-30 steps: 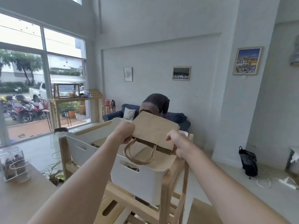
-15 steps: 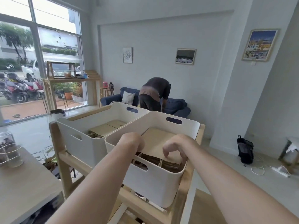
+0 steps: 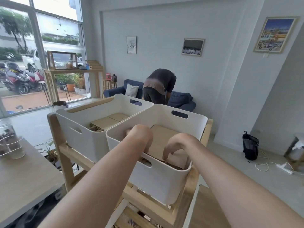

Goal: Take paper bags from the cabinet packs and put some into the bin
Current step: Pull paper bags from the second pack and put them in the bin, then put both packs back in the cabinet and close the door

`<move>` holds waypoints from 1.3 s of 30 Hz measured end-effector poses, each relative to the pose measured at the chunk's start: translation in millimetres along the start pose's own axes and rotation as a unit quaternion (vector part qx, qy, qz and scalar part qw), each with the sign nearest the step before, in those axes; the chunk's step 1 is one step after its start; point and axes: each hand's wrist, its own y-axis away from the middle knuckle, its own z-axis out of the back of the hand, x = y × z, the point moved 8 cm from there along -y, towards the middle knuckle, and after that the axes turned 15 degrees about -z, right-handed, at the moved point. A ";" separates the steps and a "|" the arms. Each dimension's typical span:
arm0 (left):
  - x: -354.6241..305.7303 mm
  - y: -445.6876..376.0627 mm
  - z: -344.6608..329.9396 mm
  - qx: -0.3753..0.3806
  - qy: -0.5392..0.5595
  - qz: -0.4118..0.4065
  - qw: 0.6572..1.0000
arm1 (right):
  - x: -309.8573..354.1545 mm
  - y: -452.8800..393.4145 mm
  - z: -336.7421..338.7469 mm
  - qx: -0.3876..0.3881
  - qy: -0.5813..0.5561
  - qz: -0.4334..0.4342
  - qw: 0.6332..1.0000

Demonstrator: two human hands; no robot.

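Both hands reach into the nearer white bin (image 3: 158, 176), pressing on a flat brown paper bag (image 3: 164, 139) inside: left hand (image 3: 141, 137) fingers hidden (grip unclear), right hand (image 3: 177, 145) fingers curled downward, loosely open.

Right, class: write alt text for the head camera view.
Both hands, left hand and right hand, reach into the nearer white bin, pressing on brown paper bags. A second white bin sits beside it.

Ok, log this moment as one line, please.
stage: placing bags | left hand: inside near white bin, on paper bags | right hand: fingers down on stack | far bin: untouched
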 end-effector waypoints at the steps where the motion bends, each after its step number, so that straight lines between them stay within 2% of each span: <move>1: 1.0 -0.2 -1.7 0.005 0.002 0.004 1.000 | -0.3 0.6 1.5 -0.013 0.007 0.006 1.000; 3: 1.7 1.3 -1.1 -0.019 0.017 0.008 1.000 | -4.9 3.1 6.4 -0.046 -0.015 0.016 0.999; 5: 1.7 8.7 14.0 -0.135 0.057 0.009 0.989 | -12.0 10.9 20.7 -0.113 -0.122 0.051 0.985; 6: 2.4 15.7 26.2 -0.217 0.082 0.008 0.973 | -19.9 20.1 34.3 -0.176 -0.210 0.076 0.959; 8: 0.7 33.6 47.7 -0.349 0.158 -0.006 0.924 | -50.3 48.4 64.5 -0.335 -0.373 0.106 0.859; 9: -3.7 41.5 54.7 -0.387 0.216 -0.011 0.896 | -68.7 62.1 73.0 -0.388 -0.425 0.107 0.811; 10: -11.9 48.7 61.3 -0.415 0.283 -0.014 0.865 | -85.7 72.0 77.2 -0.415 -0.460 0.104 0.778; 13: -56.7 66.1 83.7 -0.467 0.443 -0.039 0.764 | -133.8 80.4 71.2 -0.427 -0.517 0.071 0.738; 16: -126.6 85.0 102.0 -0.488 0.507 -0.114 0.702 | -184.8 79.9 42.7 -0.416 -0.554 0.018 0.721; 20: -224.3 114.0 104.1 -0.513 0.486 -0.222 0.672 | -248.0 68.9 -19.8 -0.380 -0.561 -0.072 0.732; 23: -283.1 115.3 61.1 -0.482 0.520 -0.260 0.655 | -290.1 51.3 -96.4 -0.313 -0.551 -0.159 0.757; 24: -299.0 110.3 36.3 -0.465 0.537 -0.257 0.656 | -301.2 44.2 -128.0 -0.272 -0.545 -0.181 0.772; 26: -325.6 96.4 -27.1 -0.418 0.553 -0.236 0.682 | -316.5 31.7 -197.5 -0.170 -0.521 -0.225 0.806; 29: -341.1 73.1 -141.7 -0.308 0.554 -0.159 0.757 | -323.8 29.9 -297.4 -0.040 -0.413 -0.286 0.864; 31: -333.3 64.5 -215.4 -0.232 0.494 -0.077 0.834 | -321.5 43.3 -354.4 0.010 -0.428 -0.311 0.849; 33: -319.5 66.9 -278.4 -0.158 0.436 -0.002 0.886 | -315.8 62.1 -401.8 0.041 -0.459 -0.326 0.826; 36: -314.3 86.6 -343.3 -0.073 0.434 0.049 0.896 | -308.8 87.2 -447.1 0.053 -0.489 -0.336 0.803; 39: -328.5 106.9 -366.1 -0.069 0.400 0.024 0.914 | -298.4 101.9 -464.3 0.038 -0.560 -0.303 0.770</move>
